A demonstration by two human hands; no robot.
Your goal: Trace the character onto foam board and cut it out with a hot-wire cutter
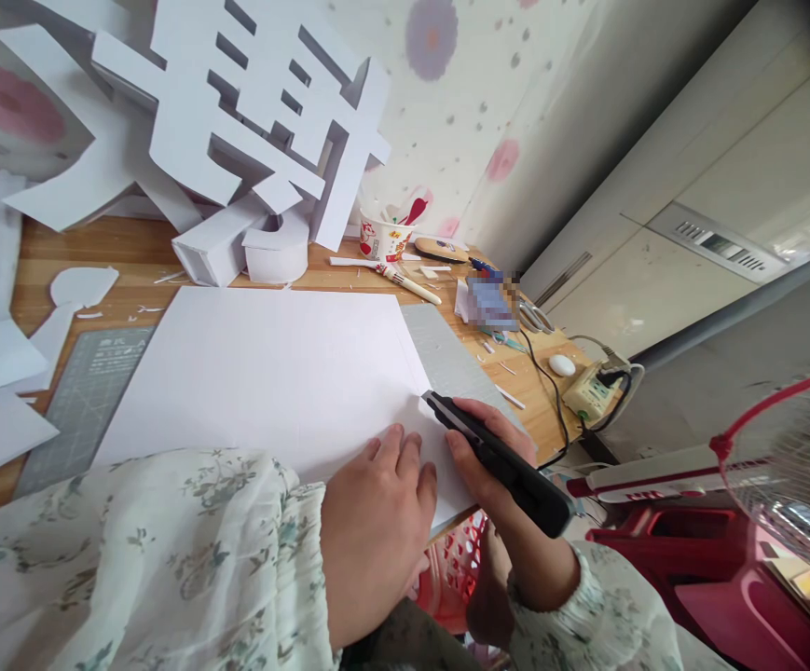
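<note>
A large white sheet of board lies over a grey cutting mat on the wooden table. My left hand rests flat on the sheet near its front right part, fingers stretched out and holding nothing. In my right hand is a black utility knife, gripped along its body. The knife's tip meets the sheet close to its right edge, just beyond my left fingertips. A faint line runs on the sheet along that edge.
Large white cut-out characters stand at the back left. Behind the sheet are a paper cup with tools and a brush. To the right lie scissors and a power strip; a fan stands beyond the table edge.
</note>
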